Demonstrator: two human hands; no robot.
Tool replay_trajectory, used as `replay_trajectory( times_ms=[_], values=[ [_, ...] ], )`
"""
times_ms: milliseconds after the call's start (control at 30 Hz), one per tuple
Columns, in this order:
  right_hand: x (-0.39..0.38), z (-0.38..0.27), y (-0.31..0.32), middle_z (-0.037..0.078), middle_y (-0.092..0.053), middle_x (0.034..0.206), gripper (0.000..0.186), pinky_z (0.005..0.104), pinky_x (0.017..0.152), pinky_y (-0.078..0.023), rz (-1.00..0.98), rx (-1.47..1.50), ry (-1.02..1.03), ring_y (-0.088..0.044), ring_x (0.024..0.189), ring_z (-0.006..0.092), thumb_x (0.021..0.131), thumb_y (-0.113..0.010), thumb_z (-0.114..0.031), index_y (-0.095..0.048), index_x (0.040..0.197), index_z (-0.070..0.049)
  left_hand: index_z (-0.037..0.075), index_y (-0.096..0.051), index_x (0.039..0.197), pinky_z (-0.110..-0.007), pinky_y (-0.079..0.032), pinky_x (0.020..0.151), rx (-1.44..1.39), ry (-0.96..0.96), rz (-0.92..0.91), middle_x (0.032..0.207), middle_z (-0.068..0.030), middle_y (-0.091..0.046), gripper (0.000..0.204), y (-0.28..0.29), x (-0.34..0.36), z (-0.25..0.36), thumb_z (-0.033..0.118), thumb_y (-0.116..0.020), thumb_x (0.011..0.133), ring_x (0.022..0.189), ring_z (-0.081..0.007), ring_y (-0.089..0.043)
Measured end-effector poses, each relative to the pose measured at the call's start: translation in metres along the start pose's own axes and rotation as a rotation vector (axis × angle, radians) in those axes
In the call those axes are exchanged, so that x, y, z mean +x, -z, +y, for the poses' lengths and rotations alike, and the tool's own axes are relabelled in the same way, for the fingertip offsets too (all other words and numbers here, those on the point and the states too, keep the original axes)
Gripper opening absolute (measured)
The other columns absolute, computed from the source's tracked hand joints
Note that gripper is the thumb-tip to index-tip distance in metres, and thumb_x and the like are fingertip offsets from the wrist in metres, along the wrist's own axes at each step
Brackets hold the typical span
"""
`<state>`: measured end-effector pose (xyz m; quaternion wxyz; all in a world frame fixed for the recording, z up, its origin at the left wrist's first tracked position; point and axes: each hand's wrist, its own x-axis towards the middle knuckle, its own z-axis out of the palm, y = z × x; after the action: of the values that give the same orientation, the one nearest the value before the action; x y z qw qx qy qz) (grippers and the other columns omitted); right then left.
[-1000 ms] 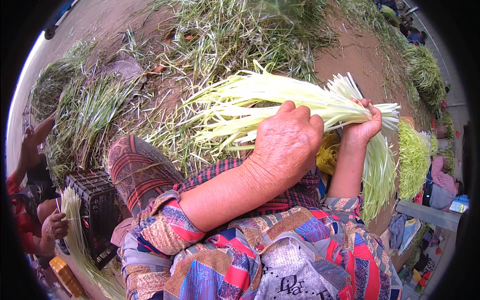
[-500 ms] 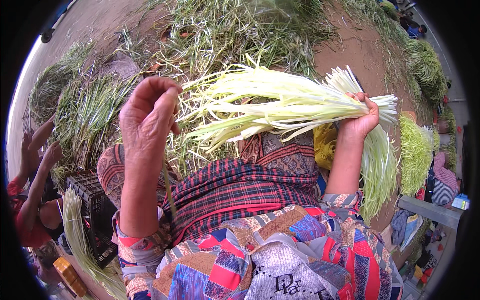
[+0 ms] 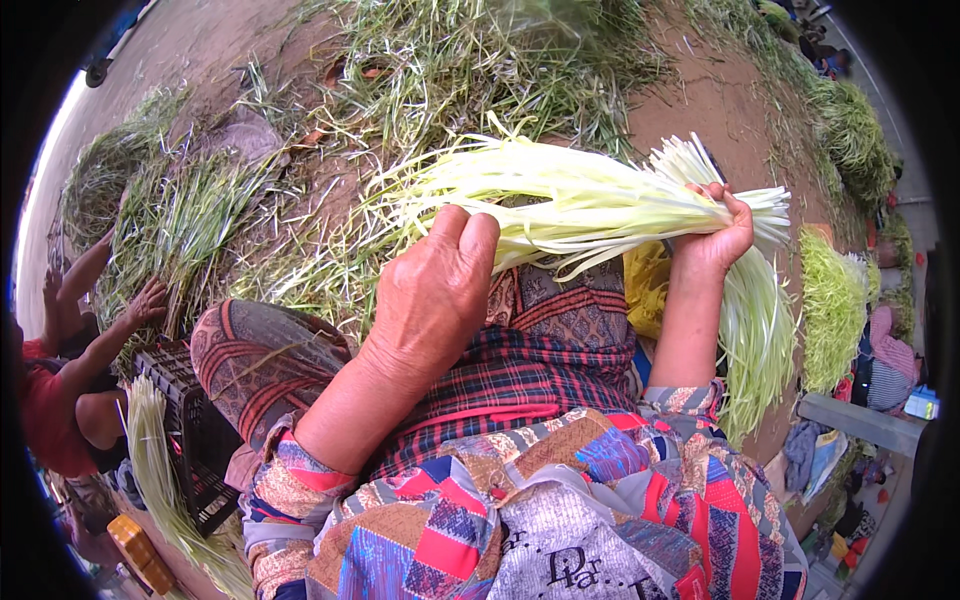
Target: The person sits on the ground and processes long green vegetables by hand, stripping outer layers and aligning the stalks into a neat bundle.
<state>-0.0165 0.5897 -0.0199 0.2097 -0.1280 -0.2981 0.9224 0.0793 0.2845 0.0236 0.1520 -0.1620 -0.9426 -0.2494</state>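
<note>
A thick bundle of pale yellow chives [image 3: 560, 185] stretches sideways above my lap, white stem ends to the right and loose leaf tips to the left. My right hand [image 3: 715, 230] is wrapped round it near the stem ends. My left hand [image 3: 435, 275] is at the bundle's lower leafy side, thumb and fingers pressed together; what they pinch, if anything, is hidden. Behind and below my right hand, a second bunch of chives [image 3: 755, 345] hangs down, its white ends showing above the held bundle.
Heaps of green leaf scraps [image 3: 480, 70] cover the ground ahead. A black plastic crate [image 3: 200, 440] stands at my left beside more pale chives [image 3: 150, 430]. A co-worker's arms [image 3: 110, 340] reach in from the left. Another chive pile [image 3: 830, 310] lies far right.
My left hand has moved right and slightly down, from beyond the leaf tips to the bundle's lower side. My right hand keeps its hold. The co-worker's nearer hand has shifted right.
</note>
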Motion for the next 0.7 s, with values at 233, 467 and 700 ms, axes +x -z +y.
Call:
replay_trajectory(
  times_ms=[233, 467, 700],
  values=[
    [0.002, 0.0, 0.01, 0.007, -0.047, 0.071, 0.023, 0.04, 0.073, -0.044, -0.048, 0.018, -0.016, -0.047, 0.066, 0.0217, 0.069, -0.051, -0.009, -0.044, 0.09, -0.006, 0.003, -0.05, 0.088, -0.041, -0.046, 0.054, -0.153, 0.052, -0.184, 0.071, -0.0137, -0.051, 0.009, -0.001, -0.018, 0.021, 0.007, -0.058, 0.085, 0.06, -0.0323, -0.056],
    [0.002, 0.002, 0.019, 0.007, -0.047, 0.07, 0.024, 0.034, 0.067, -0.039, -0.178, 0.132, -0.137, -0.045, 0.064, 0.0196, 0.067, -0.053, -0.007, -0.044, 0.09, -0.006, 0.002, -0.056, 0.085, -0.027, -0.038, 0.049, -0.914, 0.62, -0.01, 0.061, -0.001, -0.053, 0.012, -0.005, -0.024, 0.013, 0.013, -0.059, 0.089, 0.053, -0.0112, -0.049],
    [0.004, 0.003, 0.02, 0.006, -0.047, 0.07, 0.025, 0.0341, 0.068, -0.04, -0.179, 0.165, -0.166, -0.045, 0.066, 0.0193, 0.068, -0.053, -0.008, -0.044, 0.092, -0.006, 0.007, -0.058, 0.09, -0.017, -0.037, 0.041, -1.073, 0.805, 0.403, 0.069, 0.0024, -0.052, 0.014, 0.058, -0.008, -0.05, 0.019, -0.052, 0.095, 0.057, -0.0044, -0.049]
  ],
)
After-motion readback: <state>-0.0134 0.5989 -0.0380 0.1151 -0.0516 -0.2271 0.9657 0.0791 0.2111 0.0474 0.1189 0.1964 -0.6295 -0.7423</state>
